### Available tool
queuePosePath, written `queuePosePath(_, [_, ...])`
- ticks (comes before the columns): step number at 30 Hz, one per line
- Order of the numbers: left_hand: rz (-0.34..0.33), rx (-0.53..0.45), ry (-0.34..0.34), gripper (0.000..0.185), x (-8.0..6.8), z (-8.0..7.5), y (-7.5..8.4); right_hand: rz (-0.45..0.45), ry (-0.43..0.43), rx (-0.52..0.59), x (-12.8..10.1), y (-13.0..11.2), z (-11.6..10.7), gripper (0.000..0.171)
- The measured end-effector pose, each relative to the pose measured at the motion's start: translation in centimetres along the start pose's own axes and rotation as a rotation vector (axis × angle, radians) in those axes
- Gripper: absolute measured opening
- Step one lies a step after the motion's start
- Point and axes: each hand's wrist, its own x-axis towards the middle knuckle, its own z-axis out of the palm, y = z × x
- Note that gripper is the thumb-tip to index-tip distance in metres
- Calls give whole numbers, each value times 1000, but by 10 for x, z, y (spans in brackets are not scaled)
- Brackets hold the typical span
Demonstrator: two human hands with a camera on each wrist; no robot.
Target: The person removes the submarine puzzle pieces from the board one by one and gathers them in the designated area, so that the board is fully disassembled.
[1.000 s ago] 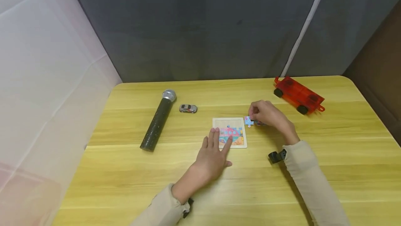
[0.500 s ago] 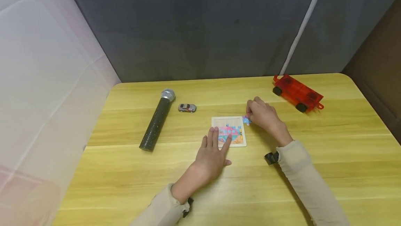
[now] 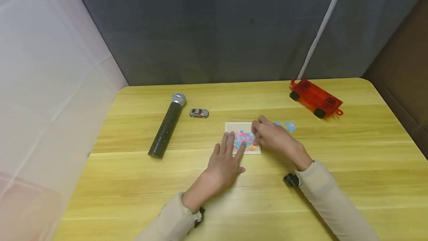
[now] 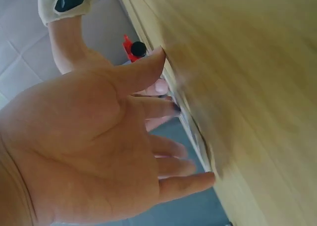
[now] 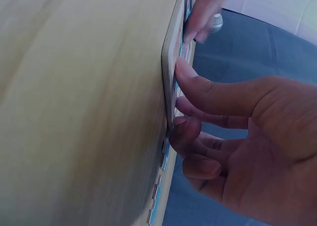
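Right hand (image 3: 272, 139) has slid from the loose blue jigsaw pieces (image 3: 284, 126) at 3 o'clock onto the square wooden-framed picture puzzle (image 3: 243, 138) mid-table, fingertips curled, pressing its right edge; left hand (image 3: 223, 165) presses flat, fingers spread. No readable writing.

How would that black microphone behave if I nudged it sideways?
The microphone lies on its side and looks round-bodied, so it would probably roll across the smooth wooden table. The wider silver head may make it curve rather than roll straight. It looks rigid, and likely heavier than the toy car beside it.
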Motion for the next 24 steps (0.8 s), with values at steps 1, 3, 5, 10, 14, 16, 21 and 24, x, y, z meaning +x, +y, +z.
queuePosePath(1, [13, -5, 1, 77, 0, 0, 1, 4, 3, -1, 0, 0, 1, 25])
queuePosePath(3, [45, -13, -8, 79, -2, 0, 4, 10, 1, 4, 0, -1, 2, 25])
queuePosePath(5, [73, -1, -24, 80, -3, 0, 8, 14, -3, 9, -1, -1, 2, 24])
queuePosePath(10, [78, 50, -32, 79, -5, 0, 13, 7, 15, 7, 0, -2, 2, 24])
queuePosePath(14, [70, 51, -22, 78, -5, -1, 14, -23, 39, -1, 1, -2, 2, 24])
queuePosePath(16, [68, 52, -21, 78, -5, -1, 14, -47, 55, 6, 2, -1, 2, 21])
queuePosePath(21, [62, 70, -14, 78, -5, -2, 15, -62, 70, 159, 4, 7, -11, 18])
queuePosePath(24, [60, 81, -6, 79, -5, -2, 15, -33, 16, 251, -2, 20, -29, 16])
